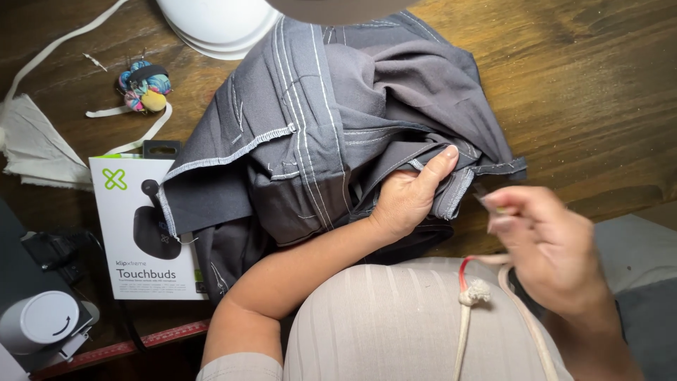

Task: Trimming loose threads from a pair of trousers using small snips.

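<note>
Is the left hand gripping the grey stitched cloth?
Yes, the left hand pinches a fold of the grey white-stitched cloth on the wooden table.

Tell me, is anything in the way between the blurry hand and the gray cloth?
Nothing visible. The right hand hovers just beside the gray cloth's stitched edge, which the left hand grips, with only bare wooden table between.

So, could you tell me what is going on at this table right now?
A person is hand-sewing a grey garment spread on a wooden table. The left hand grips a folded, white-stitched edge of the fabric, while the right hand is raised beside it, fingers pinched, probably on a needle too blurred to make out. A pincushion and a white product box lie to the left.
</note>
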